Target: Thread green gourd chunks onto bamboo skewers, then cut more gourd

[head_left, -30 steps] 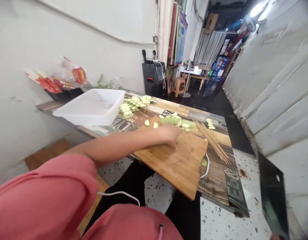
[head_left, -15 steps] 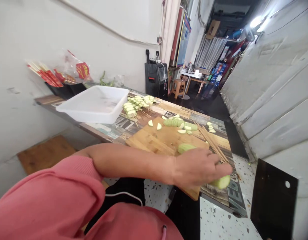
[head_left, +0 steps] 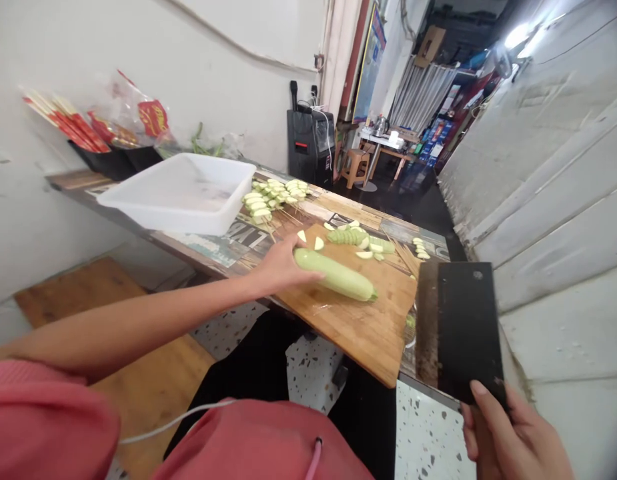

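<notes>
A pale green zucchini (head_left: 341, 277) lies on the wooden cutting board (head_left: 358, 327), its stem end pointing right. My left hand (head_left: 285, 267) is closed around the zucchini's left end, thumb on the near side. Off the board's right side, my right hand (head_left: 513, 427) grips the handle of a dark, broad-bladed cleaver (head_left: 468, 327). The blade is raised, apart from the zucchini. Along the board's far edge lie cut zucchini slices (head_left: 348, 237), some fanned in a row.
A white plastic tub (head_left: 183, 193) stands on the table's left part. Beside it are skewered slices (head_left: 275, 197). Bare wooden skewers (head_left: 405, 257) lie beyond the board, near another small stack of slices (head_left: 420, 248). A black speaker (head_left: 311, 147) stands behind the table.
My left hand has moved left from the board's right side and now holds the zucchini's left end mid-board. The cleaver has moved up and left; my right hand has come into view.
</notes>
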Action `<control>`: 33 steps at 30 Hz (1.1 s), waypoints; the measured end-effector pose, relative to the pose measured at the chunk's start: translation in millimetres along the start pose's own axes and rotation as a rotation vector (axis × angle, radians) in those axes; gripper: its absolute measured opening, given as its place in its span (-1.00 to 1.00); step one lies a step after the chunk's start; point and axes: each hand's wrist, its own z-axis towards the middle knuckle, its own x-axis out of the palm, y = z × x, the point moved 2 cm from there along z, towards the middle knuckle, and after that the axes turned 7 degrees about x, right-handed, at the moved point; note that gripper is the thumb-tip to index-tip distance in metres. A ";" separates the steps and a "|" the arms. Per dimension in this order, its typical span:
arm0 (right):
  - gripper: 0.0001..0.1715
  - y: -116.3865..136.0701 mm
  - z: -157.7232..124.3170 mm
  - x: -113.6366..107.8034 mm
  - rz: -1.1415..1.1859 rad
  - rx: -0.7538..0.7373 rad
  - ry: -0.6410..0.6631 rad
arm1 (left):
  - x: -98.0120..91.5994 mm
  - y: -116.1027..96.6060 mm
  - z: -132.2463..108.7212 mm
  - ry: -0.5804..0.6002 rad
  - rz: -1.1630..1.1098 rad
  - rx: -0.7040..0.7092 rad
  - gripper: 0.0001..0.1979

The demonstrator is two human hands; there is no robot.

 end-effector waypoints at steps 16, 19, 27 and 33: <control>-0.68 80.9 15.2 5.1 -0.484 -0.196 0.191 | 30.3 -21.5 -10.4 0.449 0.415 0.562 -0.39; -0.66 86.0 13.2 5.9 -0.518 -0.196 0.181 | 38.7 -36.8 -7.9 0.461 0.468 0.584 -0.35; -0.65 92.1 9.2 4.2 -0.498 -0.161 0.222 | 38.9 -57.9 -8.9 0.540 0.556 0.552 -0.39; -0.71 94.1 11.7 3.0 -0.498 -0.095 0.290 | 44.5 -58.0 -11.4 0.515 0.583 0.594 -0.39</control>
